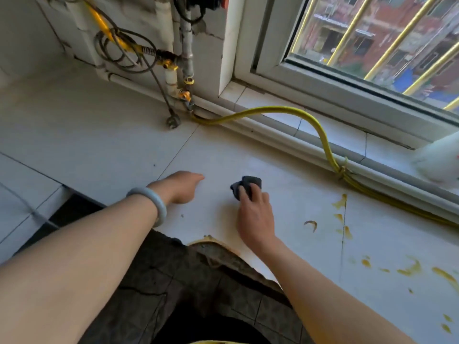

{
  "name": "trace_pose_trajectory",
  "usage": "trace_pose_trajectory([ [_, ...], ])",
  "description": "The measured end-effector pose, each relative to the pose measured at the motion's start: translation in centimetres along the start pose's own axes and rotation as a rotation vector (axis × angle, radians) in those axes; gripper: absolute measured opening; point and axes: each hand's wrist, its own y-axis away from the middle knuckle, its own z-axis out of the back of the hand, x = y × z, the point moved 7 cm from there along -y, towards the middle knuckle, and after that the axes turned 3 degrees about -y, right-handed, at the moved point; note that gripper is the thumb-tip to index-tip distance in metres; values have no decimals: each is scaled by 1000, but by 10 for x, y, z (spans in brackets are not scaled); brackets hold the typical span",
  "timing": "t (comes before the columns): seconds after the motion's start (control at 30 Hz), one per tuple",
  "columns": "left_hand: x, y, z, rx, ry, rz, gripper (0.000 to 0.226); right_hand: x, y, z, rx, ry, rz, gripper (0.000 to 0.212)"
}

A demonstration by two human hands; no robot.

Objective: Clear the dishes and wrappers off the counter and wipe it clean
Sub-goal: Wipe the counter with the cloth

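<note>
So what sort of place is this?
Probably a home kitchen: a white counter streaked with yellow smears, where the right hand holds a dark cloth, a yellow hose running from wall pipes, and a window facing other buildings.

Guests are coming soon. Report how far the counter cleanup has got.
Done: no dishes or wrappers show on the counter, though a blurred white thing sits far right. In hand: the right hand grips a cloth on the surface. Left: yellow stains to its right.
</note>
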Motion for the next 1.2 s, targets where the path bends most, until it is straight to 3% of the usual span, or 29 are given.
trace_pose_trajectory([
  [0.1,9,5,5,-46,50,23,60,98,23,-41,148,-16,386,56],
  [0.17,19,6,5,-56,71,31,60,117,33,-58,257,21,424,61],
  [0.3,26,8,0,-27,86,20,59,69,33,-49,235,44,319,62],
  [0.43,22,0,1,-2,27,-16,49,-7,33,-26,170,124,77,63],
  [0.57,22,-10,12,16,-46,-46,41,-9,31,-11,138,85,-88,66],
  [0.63,19,-14,15,16,-97,-61,42,31,32,-14,103,25,22,68],
  [0.73,14,-19,14,14,-197,-84,42,89,53,-44,222,33,312,61],
  [0.87,2,-27,11,-2,-293,-120,34,56,46,-39,207,26,134,67],
  [1.07,-38,-29,-3,18,-222,-173,62,-45,32,-1,164,48,-302,59],
  [1.2,-93,-34,-13,29,-166,-277,87,-40,29,-7,168,57,-215,60],
])
